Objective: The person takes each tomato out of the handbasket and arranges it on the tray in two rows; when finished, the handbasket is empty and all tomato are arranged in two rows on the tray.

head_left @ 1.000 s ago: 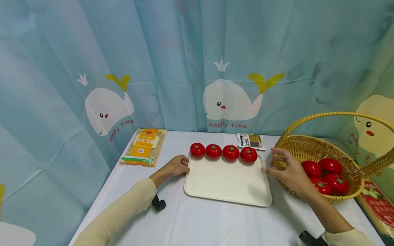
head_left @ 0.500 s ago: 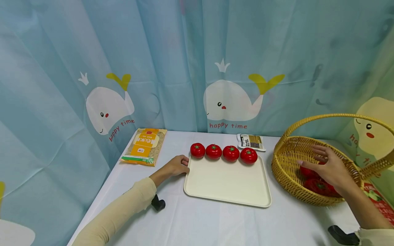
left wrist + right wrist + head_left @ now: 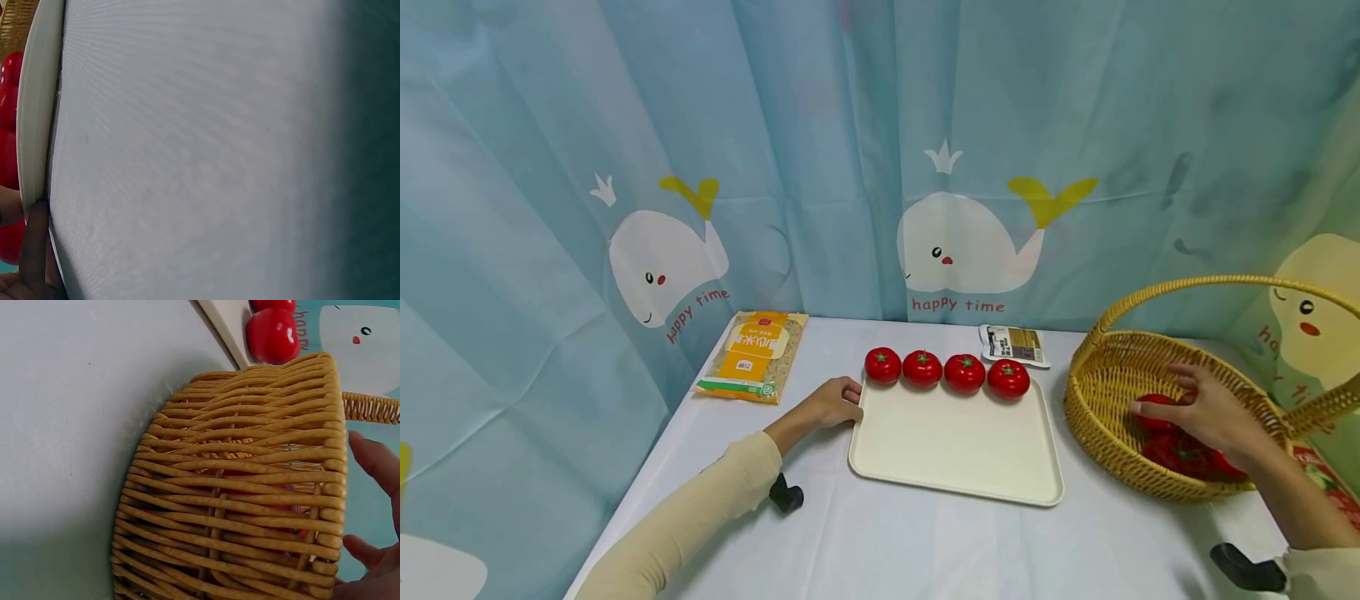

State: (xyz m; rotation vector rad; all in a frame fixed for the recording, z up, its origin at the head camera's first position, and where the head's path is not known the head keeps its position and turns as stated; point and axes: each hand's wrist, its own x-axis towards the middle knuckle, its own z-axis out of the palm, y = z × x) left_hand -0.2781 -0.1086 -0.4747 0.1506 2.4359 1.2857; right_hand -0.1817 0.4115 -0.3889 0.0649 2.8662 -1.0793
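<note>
My left hand [image 3: 831, 403] pinches the left edge of a cream rectangular tray [image 3: 955, 450]. In the left wrist view, a finger [image 3: 34, 244] lies against the underside of the tray's rim [image 3: 39, 106]. Several glossy red tomatoes [image 3: 964, 373] with green stem tops sit in a row along the tray's far edge. My right hand [image 3: 1213, 417] is inside the wicker basket [image 3: 1097, 433], over more red tomatoes [image 3: 1172, 454], which it partly hides. Its thumb is beside one tomato and its fingers are spread, with no closed grip visible. The right wrist view shows its fingers [image 3: 378, 462] beyond the basket rim.
An orange-and-clear grain packet [image 3: 752, 358] lies at the table's back left. A small sealed pouch [image 3: 1015, 346] rests behind the tray. The basket's tall handle [image 3: 1225, 282] arches overhead. A red printed box [image 3: 1326, 483] lies at the right, and a blue curtain [image 3: 820, 167] hangs behind.
My right hand has moved right from beside the tray into the basket, lowering over the tomatoes there. The left hand, the tray and its tomatoes have stayed put.
</note>
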